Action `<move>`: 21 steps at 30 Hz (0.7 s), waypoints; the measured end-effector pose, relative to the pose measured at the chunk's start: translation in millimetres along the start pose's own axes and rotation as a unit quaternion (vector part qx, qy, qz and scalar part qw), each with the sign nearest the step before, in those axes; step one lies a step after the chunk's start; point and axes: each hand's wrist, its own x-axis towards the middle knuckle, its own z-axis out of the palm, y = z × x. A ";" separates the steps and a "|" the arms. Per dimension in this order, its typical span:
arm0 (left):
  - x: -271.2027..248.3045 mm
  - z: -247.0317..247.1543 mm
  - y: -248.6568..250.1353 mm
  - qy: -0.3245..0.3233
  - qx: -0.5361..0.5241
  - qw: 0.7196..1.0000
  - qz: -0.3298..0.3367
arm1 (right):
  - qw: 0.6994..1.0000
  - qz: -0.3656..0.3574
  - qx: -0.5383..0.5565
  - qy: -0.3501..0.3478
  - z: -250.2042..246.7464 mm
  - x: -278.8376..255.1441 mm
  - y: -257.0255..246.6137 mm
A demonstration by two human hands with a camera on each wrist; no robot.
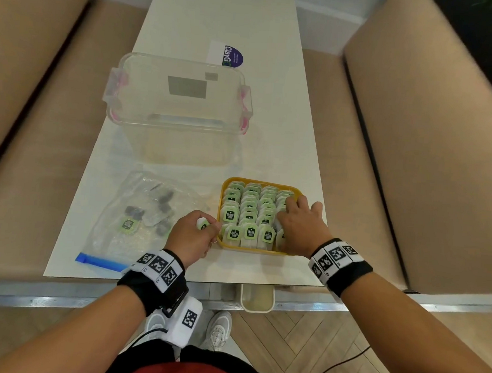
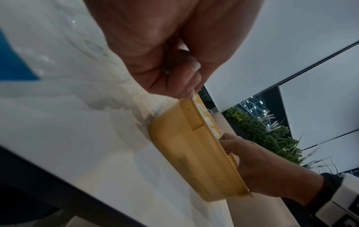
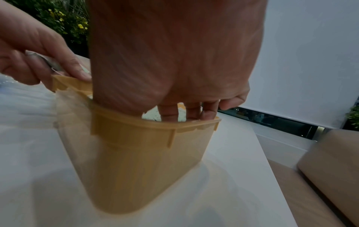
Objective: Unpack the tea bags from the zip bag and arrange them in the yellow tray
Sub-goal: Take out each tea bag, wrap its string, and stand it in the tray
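Observation:
The yellow tray [image 1: 249, 249] stands near the table's front edge, packed with rows of green-labelled tea bags [image 1: 248, 212]. My left hand [image 1: 207, 226] pinches one tea bag [image 1: 202, 223] at the tray's front left corner [image 2: 186, 153]. My right hand [image 1: 289, 215] reaches into the tray's right column, its straight fingers [image 3: 184, 110] pressing down among the bags there. The clear zip bag [image 1: 138, 211] lies flat to the left of the tray with several tea bags inside; its blue zip strip [image 1: 99, 262] points toward me.
A clear plastic box [image 1: 178, 100] with pink clips stands behind the tray and zip bag. A printed card [image 1: 225, 55] lies farther back. Beige cushioned benches [image 1: 415, 157] flank the narrow white table [image 1: 299, 149]. A small cream bin [image 1: 257, 298] hangs under the front edge.

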 end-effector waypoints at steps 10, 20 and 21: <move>-3.2 -0.9 2.8 -0.002 -0.008 1.000 -0.013 | 0.999 0.035 0.006 0.015 2.0 1.6 0.4; -6.1 -5.9 7.5 -0.007 -0.082 0.996 -0.043 | 0.991 0.081 0.084 0.066 -8.2 -0.5 13.0; -7.2 -8.8 8.7 -0.013 -0.116 0.992 -0.047 | 0.985 0.089 0.122 0.085 -14.3 -1.0 15.0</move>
